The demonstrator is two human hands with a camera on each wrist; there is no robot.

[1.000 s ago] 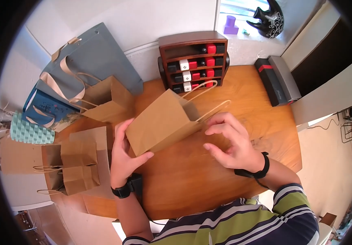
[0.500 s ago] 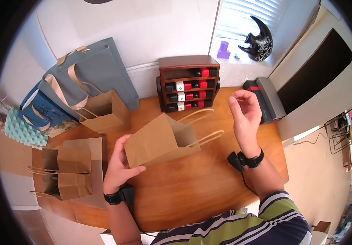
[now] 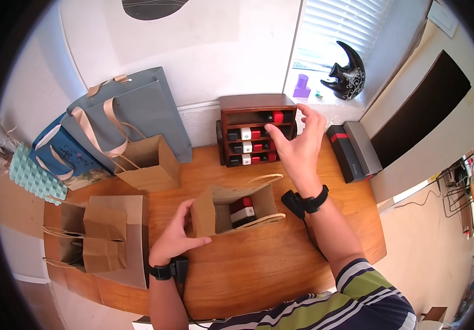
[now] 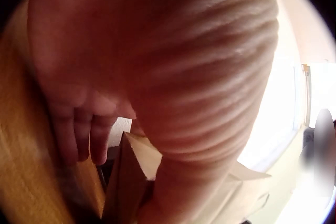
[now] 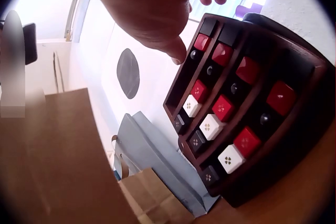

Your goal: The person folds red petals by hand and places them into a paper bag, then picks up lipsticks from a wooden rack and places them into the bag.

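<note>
My left hand (image 3: 173, 239) holds a brown paper bag (image 3: 205, 212) by its left side, with the thumb along the near side and the fingers behind. The bag's mouth faces up, and a few small red, white and black boxes (image 3: 242, 210) lie inside. My right hand (image 3: 303, 146) reaches to a dark wooden rack (image 3: 256, 101) with its thumb and fingers spread apart. The thumb tip overlaps the top shelf in the head view. Small red boxes (image 5: 222, 54), white clover-marked boxes (image 5: 211, 127) and black ones fill the rack's rows; the top row holds fewer.
Left of the bag, more brown paper bags (image 3: 105, 256) lie on a cardboard piece (image 3: 137, 220). A grey gift bag (image 3: 162, 104), a blue bag (image 3: 77, 151) and another brown bag (image 3: 165, 162) stand behind. Long dark boxes (image 3: 347, 159) lie at the right, near a black vase (image 3: 352, 80).
My right hand has moved from beside the bag's handles to the rack. The paper bag has turned from tilted to mouth-up, bringing the boxes inside into view. My left hand stays on it.
</note>
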